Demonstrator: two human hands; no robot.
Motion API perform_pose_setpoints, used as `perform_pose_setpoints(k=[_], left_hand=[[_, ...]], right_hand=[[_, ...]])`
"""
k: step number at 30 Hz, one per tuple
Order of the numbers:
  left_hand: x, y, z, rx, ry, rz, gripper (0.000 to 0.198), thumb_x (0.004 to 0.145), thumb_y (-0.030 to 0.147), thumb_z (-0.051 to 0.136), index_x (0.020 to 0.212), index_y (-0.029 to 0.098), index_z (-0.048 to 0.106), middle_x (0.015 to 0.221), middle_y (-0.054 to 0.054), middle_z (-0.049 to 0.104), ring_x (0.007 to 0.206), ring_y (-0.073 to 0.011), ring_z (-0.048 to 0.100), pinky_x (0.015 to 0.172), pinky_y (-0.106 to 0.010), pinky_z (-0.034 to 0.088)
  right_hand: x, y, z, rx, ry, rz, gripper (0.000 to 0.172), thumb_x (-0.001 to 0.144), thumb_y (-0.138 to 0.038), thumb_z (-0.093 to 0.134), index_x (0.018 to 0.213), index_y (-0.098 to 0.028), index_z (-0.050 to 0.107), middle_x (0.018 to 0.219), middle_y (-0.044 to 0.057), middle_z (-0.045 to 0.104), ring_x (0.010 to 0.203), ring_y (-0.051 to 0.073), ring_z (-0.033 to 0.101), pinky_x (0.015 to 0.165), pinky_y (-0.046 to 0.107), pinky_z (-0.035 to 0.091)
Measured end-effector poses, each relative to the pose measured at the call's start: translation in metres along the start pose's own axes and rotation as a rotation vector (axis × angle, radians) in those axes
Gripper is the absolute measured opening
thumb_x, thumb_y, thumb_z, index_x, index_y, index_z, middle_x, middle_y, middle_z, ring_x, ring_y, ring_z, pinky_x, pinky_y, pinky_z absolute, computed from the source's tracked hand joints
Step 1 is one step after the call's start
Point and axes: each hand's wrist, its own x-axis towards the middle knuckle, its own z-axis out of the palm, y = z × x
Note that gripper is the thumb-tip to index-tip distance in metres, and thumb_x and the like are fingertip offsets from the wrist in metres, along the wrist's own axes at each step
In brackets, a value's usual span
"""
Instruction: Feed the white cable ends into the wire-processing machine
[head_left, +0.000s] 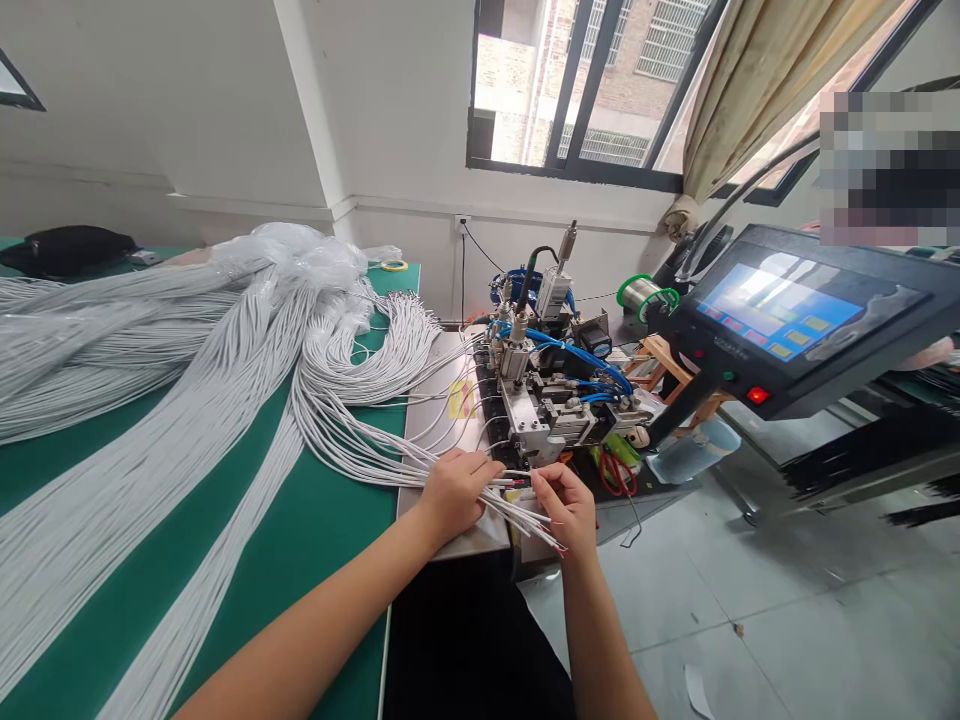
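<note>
My left hand point(457, 490) is closed over a bundle of white cables point(375, 462) at the front of the machine's metal plate. Their loose ends, some with red tips, stick out to the right below my fingers. My right hand point(566, 503) pinches the end of one cable by the machine's front edge. Right behind my hands stands the wire-processing machine point(525, 420), with metal cylinders and blue air hoses. Several single cables run across the metal plate point(427, 420) into its black row of guides.
Long bundles of white cables point(225, 380) cover the green table point(300, 560) at left, partly under clear plastic. A control screen point(787, 310) on a post stands at right. Near it are a solder wire spool point(641, 295), red-handled scissors point(619, 472) and a plastic tub point(694, 452). Another person is at far right.
</note>
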Motion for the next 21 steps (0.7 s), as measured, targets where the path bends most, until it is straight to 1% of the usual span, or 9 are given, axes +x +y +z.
perform_pose_setpoints(k=[8, 15, 21], left_hand=[[0.0005, -0.0002, 0.0005, -0.004, -0.088, 0.001, 0.03, 0.073, 0.008, 0.049, 0.097, 0.019, 0.064, 0.081, -0.005, 0.065, 0.072, -0.019, 0.059, 0.066, -0.032, 0.044], [0.0008, 0.0009, -0.0013, 0.003, -0.073, -0.007, 0.033, 0.072, 0.007, 0.048, 0.099, 0.019, 0.064, 0.08, -0.005, 0.064, 0.072, -0.0185, 0.058, 0.066, -0.031, 0.044], [0.0013, 0.0005, -0.002, 0.001, -0.069, 0.002, 0.032, 0.071, 0.008, 0.049, 0.098, 0.019, 0.064, 0.079, -0.004, 0.065, 0.07, -0.0187, 0.058, 0.065, -0.031, 0.043]], right_hand=[[0.0, -0.0004, 0.0008, -0.03, 0.0, -0.022, 0.027, 0.076, -0.043, 0.068, 0.073, -0.017, 0.062, 0.059, -0.002, 0.053, 0.049, 0.01, 0.043, 0.044, 0.022, 0.032], [0.0, 0.0007, 0.0005, -0.052, 0.003, -0.033, 0.028, 0.078, -0.044, 0.067, 0.073, -0.018, 0.061, 0.059, -0.002, 0.051, 0.049, 0.01, 0.041, 0.045, 0.022, 0.031], [-0.0001, -0.0003, 0.0011, -0.05, -0.005, -0.008, 0.028, 0.078, -0.045, 0.066, 0.074, -0.018, 0.06, 0.057, -0.003, 0.051, 0.047, 0.01, 0.039, 0.044, 0.022, 0.03]])
